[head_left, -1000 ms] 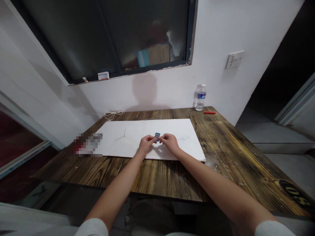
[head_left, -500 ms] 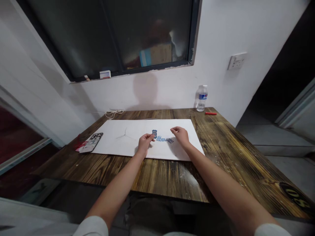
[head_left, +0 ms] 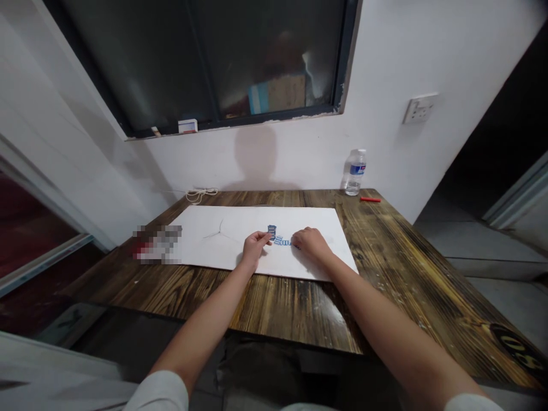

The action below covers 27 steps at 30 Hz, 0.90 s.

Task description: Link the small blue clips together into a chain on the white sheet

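Observation:
My left hand (head_left: 254, 249) is closed in a pinch on the lower edge of a small blue-striped piece (head_left: 272, 230), which stands up above the fingertips. Several small blue-and-white rectangular pieces (head_left: 283, 242) lie in a row just right of it, on a white board (head_left: 205, 251). Over the right end of that row is my right hand (head_left: 313, 243), its fingers bent down together and covering part of the pieces. What those fingers grip, if anything, is hidden. Thin dark lines (head_left: 219, 232) show on the board's left part.
The board lies on a dark wooden table (head_left: 291, 305). A blurred-out item (head_left: 160, 245) is at the board's left edge. White cord (head_left: 201, 195) lies at the back left; a water bottle (head_left: 354, 173) and a red stick-like thing (head_left: 370, 200) are at the back right.
My right hand has come down and left onto the right end of the row, covering pieces that showed before. My left hand keeps its pinch. The view has shifted slightly.

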{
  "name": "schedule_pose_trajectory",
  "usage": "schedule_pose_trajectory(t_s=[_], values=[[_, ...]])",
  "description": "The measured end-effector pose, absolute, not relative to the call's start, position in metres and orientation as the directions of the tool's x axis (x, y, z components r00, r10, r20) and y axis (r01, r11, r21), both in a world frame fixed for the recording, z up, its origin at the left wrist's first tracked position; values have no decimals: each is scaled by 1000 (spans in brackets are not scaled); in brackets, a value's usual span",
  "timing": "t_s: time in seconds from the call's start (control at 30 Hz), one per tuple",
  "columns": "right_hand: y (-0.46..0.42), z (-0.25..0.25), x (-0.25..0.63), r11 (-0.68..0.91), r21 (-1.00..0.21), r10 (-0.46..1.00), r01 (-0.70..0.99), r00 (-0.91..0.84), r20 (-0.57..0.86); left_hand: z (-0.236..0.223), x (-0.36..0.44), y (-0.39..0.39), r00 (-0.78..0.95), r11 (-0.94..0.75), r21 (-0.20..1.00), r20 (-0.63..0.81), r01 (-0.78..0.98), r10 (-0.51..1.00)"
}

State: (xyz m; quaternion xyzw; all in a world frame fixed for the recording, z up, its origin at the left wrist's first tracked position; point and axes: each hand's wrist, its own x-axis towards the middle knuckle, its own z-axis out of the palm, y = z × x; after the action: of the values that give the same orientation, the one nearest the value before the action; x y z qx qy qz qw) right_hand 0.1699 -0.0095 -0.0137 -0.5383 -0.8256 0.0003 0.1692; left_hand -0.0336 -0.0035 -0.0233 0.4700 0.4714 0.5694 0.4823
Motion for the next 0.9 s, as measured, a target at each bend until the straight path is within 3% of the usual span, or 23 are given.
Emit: schedule_pose_trajectory(t_s=[0.23,0.53,0.9], values=[[-7,-13,161,456,-2,862,890,-441,250,-24,-33,-3,-84,-107,989,99,-98,992],[-8,-14,162,467,-48,855,883,-437,280,-22,-34,-3,-78,-99,992,94,-73,993],[-8,-15,165,459,2,852,888,-441,283,-21,-33,-2,-91,-106,991,99,-76,991]])
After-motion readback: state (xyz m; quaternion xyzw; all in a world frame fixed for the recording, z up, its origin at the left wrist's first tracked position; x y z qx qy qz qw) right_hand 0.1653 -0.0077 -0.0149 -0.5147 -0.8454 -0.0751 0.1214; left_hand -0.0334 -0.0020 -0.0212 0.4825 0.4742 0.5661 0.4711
